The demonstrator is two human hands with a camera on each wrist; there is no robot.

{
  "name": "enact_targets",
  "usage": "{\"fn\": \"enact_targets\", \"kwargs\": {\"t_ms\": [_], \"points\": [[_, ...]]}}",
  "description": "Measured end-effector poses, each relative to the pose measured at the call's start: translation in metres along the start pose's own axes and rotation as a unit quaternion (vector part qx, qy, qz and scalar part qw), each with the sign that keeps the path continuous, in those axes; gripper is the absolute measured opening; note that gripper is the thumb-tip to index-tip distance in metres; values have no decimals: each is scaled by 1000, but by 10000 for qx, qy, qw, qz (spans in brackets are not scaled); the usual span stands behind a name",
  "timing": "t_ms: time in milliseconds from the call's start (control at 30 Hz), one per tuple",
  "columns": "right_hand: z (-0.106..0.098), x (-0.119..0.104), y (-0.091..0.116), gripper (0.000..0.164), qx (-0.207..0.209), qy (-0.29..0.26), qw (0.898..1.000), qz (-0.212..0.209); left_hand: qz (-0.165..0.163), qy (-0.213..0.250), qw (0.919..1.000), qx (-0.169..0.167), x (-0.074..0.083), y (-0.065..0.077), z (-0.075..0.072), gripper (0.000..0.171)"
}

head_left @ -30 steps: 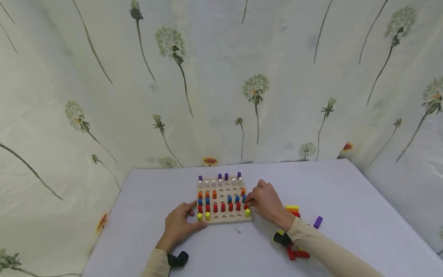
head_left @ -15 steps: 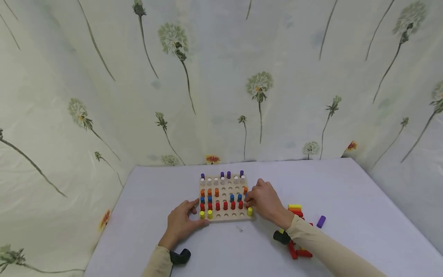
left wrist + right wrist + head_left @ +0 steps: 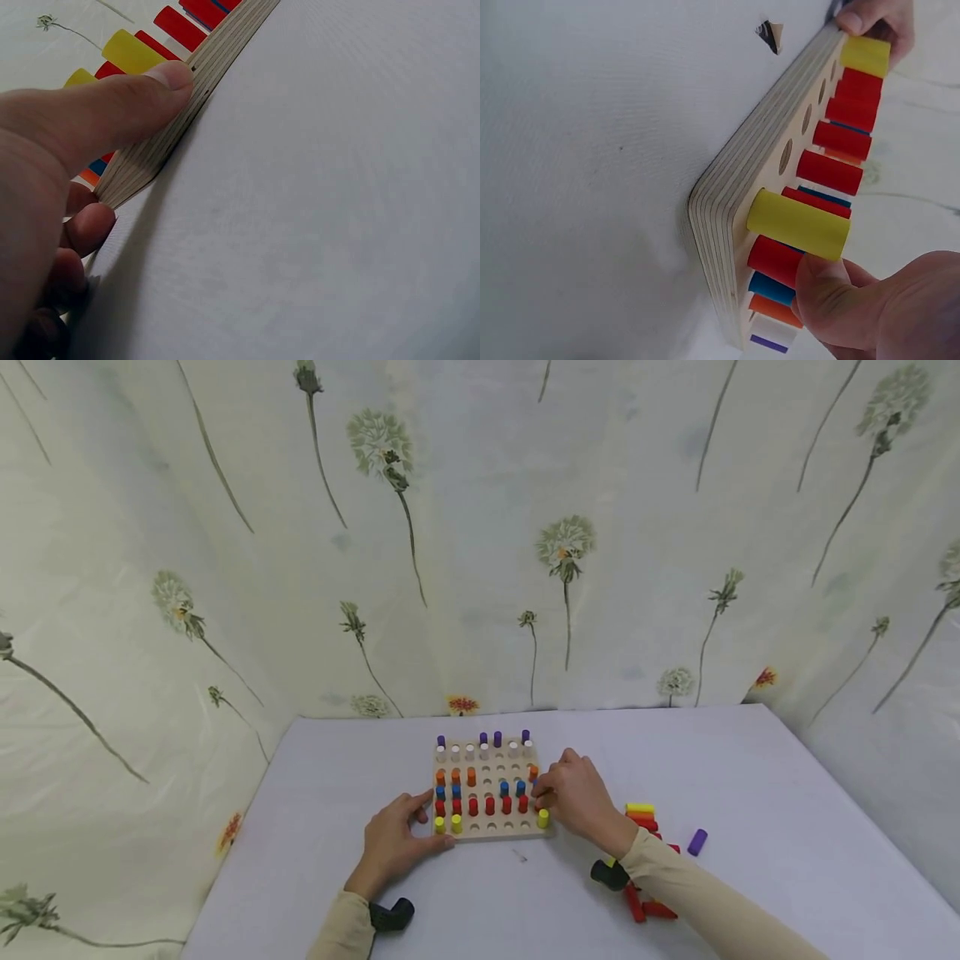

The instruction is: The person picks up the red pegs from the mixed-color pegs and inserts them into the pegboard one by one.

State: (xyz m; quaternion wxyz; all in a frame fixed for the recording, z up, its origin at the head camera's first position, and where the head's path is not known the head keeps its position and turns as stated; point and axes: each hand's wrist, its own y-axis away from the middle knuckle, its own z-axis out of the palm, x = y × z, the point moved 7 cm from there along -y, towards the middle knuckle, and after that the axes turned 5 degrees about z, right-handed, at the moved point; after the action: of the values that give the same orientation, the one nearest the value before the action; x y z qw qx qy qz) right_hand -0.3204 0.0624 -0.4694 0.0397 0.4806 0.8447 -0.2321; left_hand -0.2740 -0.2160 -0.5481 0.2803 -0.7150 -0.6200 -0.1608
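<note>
A wooden pegboard [image 3: 501,831] lies on the table with rows of coloured pegs standing in it. My left hand [image 3: 393,847] holds its near left corner, thumb on the front edge and fingers along the left side. At the board's right side my right hand [image 3: 576,797] pinches the end of a red peg [image 3: 774,260], which stands in the board. Beside that peg are a yellow peg [image 3: 799,223] at the near right corner and a blue peg [image 3: 771,288]. The right thumb hides the red peg's tip.
Loose red and yellow pegs lie right of the board, partly under my right forearm, including a yellow peg [image 3: 640,808] and a red peg [image 3: 634,903]. A purple peg [image 3: 697,842] lies farther right. A small dark-and-tan mark [image 3: 770,36] shows before the board. A patterned curtain [image 3: 465,543] hangs behind.
The head view has shifted slightly. My right fingers have come in closer over the red peg at the right edge, now covering more of it and the blue peg. My left hand stays on the board.
</note>
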Motion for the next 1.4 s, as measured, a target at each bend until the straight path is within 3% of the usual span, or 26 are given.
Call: {"fn": "enact_targets", "kwargs": {"t_ms": [200, 533, 700, 833, 1133, 1400], "points": [[2, 8, 2, 9, -87, -228, 9994, 235, 47, -4, 10000, 12, 1, -1, 0, 88], [4, 17, 6, 13, -588, -816, 9944, 339, 72, 14, 10000, 9, 1, 1, 2, 88], [-10, 19, 9, 18, -459, -920, 9946, 157, 82, 30, 10000, 2, 4, 1, 3, 87], [-26, 33, 14, 17, -386, -911, 9947, 270, 134, 10, 9999, 41, 5, 0, 3, 87], [-55, 86, 41, 10, -489, -428, 9936, 924, 79, -22, 9999, 60, 3, 2, 1, 88], [-62, 122, 81, 26, -1017, 87, 9769, 1876, 36, 37, 10000, 20, 2, 1, -1, 88]]}}
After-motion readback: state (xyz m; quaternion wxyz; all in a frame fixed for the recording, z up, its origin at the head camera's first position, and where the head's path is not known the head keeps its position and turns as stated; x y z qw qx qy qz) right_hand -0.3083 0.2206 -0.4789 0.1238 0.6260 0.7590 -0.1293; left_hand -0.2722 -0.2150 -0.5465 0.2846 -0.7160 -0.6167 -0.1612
